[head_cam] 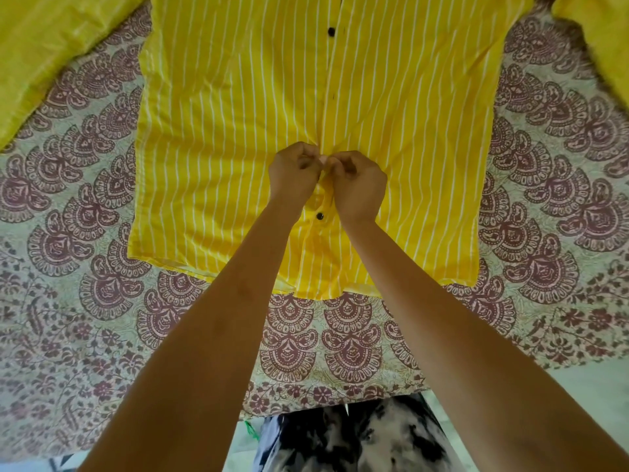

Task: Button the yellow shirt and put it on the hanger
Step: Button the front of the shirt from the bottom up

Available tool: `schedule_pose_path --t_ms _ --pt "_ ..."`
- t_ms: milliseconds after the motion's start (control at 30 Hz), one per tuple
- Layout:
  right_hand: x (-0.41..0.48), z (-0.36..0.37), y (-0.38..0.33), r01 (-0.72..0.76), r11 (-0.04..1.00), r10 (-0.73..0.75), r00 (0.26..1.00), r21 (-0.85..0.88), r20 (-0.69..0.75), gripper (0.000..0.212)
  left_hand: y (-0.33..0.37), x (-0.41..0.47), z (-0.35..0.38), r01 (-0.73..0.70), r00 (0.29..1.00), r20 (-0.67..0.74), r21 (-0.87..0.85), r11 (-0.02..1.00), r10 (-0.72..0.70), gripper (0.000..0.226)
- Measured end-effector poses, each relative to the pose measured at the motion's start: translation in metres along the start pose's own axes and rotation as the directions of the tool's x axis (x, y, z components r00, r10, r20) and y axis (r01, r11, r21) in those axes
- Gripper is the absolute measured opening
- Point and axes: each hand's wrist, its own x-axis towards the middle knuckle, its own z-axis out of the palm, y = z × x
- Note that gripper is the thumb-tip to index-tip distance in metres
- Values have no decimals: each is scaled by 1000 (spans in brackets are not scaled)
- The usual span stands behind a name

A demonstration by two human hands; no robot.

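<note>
A yellow shirt [238, 114] with thin white stripes lies flat, front up, on a patterned bedsheet, its hem towards me. My left hand [294, 173] and my right hand [359, 183] meet at the front placket in the middle of the shirt, fingers curled and pinching the two fabric edges together. The button they work on is hidden under the fingertips. One dark button [320, 217] shows on the placket between my wrists, below which the placket gapes. Another dark button [331, 30] sits higher up. No hanger is in view.
The bedsheet [85, 267], cream with maroon paisley print, covers the whole surface. The shirt's yellow sleeves spread out to the upper left [44, 52] and upper right [599, 39]. The bed's near edge runs just above my black and white patterned clothing [357, 437].
</note>
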Motion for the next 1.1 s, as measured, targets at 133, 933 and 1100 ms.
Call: schedule_pose_path --t_ms 133,933,1100 --pt "14 0 -5 -100 988 112 988 -115 105 13 -2 3 -2 7 1000 5 10 1000 -7 17" --pt "53 7 -32 229 944 -169 954 -237 248 40 56 60 -13 -307 943 -4 381 872 334 26" --pt "76 13 -41 174 859 -81 975 -482 209 58 64 75 -9 -337 936 34 365 868 349 28"
